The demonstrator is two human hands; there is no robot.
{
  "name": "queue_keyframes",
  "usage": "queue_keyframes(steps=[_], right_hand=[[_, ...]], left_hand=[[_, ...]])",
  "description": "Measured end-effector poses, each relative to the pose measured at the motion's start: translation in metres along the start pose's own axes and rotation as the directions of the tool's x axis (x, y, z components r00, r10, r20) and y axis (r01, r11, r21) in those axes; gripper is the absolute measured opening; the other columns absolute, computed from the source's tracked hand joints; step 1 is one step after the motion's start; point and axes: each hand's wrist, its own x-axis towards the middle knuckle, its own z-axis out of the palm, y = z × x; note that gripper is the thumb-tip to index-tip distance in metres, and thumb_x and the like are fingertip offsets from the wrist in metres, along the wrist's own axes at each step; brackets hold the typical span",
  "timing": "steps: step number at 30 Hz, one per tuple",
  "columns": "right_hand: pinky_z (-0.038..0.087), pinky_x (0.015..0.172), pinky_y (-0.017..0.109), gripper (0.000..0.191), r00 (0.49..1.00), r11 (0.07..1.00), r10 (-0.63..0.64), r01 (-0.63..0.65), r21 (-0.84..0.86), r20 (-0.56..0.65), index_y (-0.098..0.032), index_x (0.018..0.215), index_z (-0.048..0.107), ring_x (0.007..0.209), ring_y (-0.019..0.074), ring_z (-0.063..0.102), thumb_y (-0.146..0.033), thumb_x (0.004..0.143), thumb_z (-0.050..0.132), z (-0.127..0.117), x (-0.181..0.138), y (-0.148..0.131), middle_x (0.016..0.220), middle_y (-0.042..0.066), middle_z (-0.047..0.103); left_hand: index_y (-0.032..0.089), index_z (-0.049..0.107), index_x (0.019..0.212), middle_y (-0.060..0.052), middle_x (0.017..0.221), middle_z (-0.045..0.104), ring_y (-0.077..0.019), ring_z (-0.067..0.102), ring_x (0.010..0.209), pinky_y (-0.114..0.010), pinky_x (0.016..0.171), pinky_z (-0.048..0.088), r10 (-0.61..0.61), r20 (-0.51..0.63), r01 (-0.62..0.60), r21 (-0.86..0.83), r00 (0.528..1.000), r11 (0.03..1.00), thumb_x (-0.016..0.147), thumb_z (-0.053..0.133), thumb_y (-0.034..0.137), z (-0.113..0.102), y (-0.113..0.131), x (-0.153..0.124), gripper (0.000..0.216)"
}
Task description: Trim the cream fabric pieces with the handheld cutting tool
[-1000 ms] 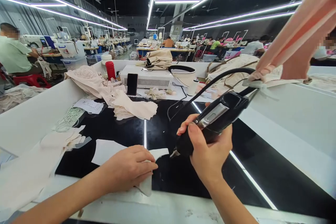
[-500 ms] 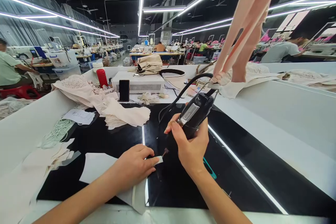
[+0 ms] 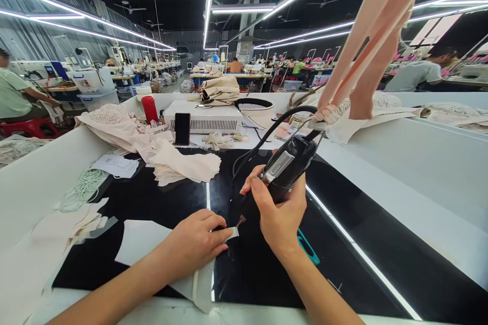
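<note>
My right hand point(image 3: 278, 216) is wrapped round a black corded hand tool point(image 3: 286, 165), its metal tip point(image 3: 240, 221) pointing down at the end of a white fabric piece point(image 3: 143, 236). That piece lies flat on the black glossy table point(image 3: 267, 264). My left hand point(image 3: 192, 244) presses down on the fabric, fingers curled, just left of the tool tip. A black cable point(image 3: 274, 127) runs from the tool's rear toward the back of the table.
A stack of cream fabric point(image 3: 179, 165) and a heap of lace cloth point(image 3: 114, 122) lie at the back left. A white box unit point(image 3: 206, 116), a phone point(image 3: 182, 128) and a red flask point(image 3: 149, 109) stand behind. Teal-handled item point(image 3: 307, 246) beside my right wrist. Pink fabric strips point(image 3: 366, 40) hang at the upper right. White trough walls point(image 3: 400, 172) flank the table. Other people sit at distant workstations.
The view swung and my hands came nearer the middle; the tool tip has closed onto the fabric's end. In the last half second almost nothing moved.
</note>
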Motion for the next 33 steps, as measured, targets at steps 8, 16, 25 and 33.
queue_keyframes(steps=[8,16,25,33], right_hand=[[0.057,0.057,0.032,0.024,1.0,1.0,0.001,-0.002,-0.025,-0.004,-0.027,0.099,0.058,0.057,0.014,0.064,-0.025,0.082,0.075,0.001,-0.001,-0.001,0.081,-0.006,0.067],[0.057,0.054,0.03,0.024,1.0,1.0,-0.014,0.014,-0.005,-0.005,-0.027,0.098,0.056,0.054,0.0125,0.064,-0.024,0.083,0.075,-0.001,-0.001,-0.005,0.08,-0.007,0.068],[0.058,0.054,0.028,0.023,1.0,1.0,-0.017,0.017,-0.007,0.013,-0.027,0.097,0.056,0.055,0.0122,0.065,-0.024,0.084,0.075,-0.005,-0.007,-0.007,0.081,-0.006,0.069],[0.058,0.056,0.03,0.026,1.0,0.998,-0.01,0.011,-0.066,0.01,-0.027,0.099,0.056,0.057,0.0131,0.064,-0.028,0.082,0.076,-0.009,-0.007,-0.007,0.081,-0.006,0.068]], left_hand=[[0.015,0.068,0.121,-0.007,0.108,0.069,-0.0232,0.066,0.097,-0.037,0.089,0.061,-0.005,0.007,0.005,-0.018,1.0,1.0,0.099,0.067,0.02,0.0,0.0,0.001,0.023],[0.016,0.067,0.124,-0.008,0.111,0.068,-0.0227,0.065,0.1,-0.037,0.091,0.06,-0.014,0.013,0.015,-0.049,1.0,0.999,0.101,0.062,0.02,0.0,0.0,-0.001,0.023],[0.017,0.066,0.127,-0.008,0.111,0.068,-0.023,0.065,0.101,-0.038,0.092,0.059,-0.029,0.029,0.032,-0.084,0.999,0.996,0.102,0.061,0.019,0.0,0.0,-0.001,0.026],[0.018,0.068,0.125,-0.009,0.11,0.069,-0.0202,0.065,0.1,-0.036,0.093,0.059,-0.058,-0.02,0.055,-0.156,0.998,0.986,0.108,0.051,0.022,-0.007,-0.003,-0.008,0.025]])
